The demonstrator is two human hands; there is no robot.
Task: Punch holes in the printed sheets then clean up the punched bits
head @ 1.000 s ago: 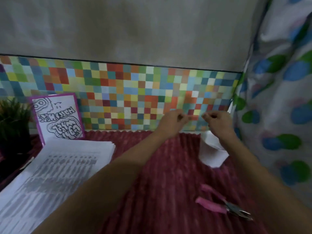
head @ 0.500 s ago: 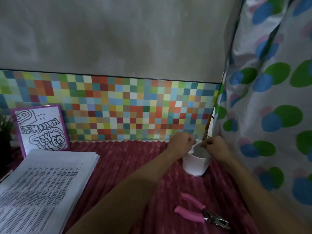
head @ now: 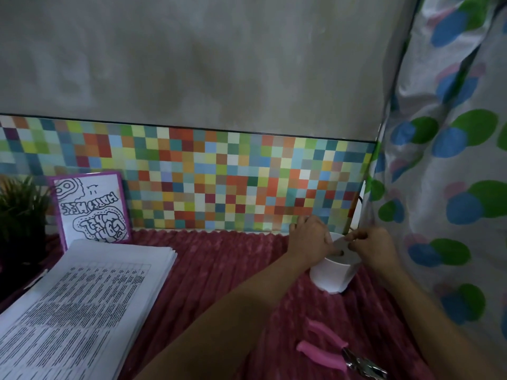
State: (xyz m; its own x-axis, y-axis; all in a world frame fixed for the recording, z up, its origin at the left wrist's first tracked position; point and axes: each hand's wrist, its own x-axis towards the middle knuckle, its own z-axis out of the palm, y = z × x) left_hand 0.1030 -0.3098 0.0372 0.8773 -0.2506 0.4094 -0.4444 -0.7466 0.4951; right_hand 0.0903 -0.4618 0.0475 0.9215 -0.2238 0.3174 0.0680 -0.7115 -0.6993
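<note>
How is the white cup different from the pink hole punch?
The white cup stands upright by the wall, while the pink hole punch lies flat nearer the front. The left hand holds the cup's rim, but nothing touches the punch. The cup is all white, and the punch has a metal tip. Both sit on the red cloth.

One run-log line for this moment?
left hand: grips white cup rim | right hand: pinched over cup mouth | pink punch: lying on red cloth | printed sheets: stacked

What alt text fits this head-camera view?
Two hands meet at a white cup on a red ribbed cloth: the left hand holds its rim, the right hand is at its mouth. Printed sheets lie left, a pink punch nearer.
</note>
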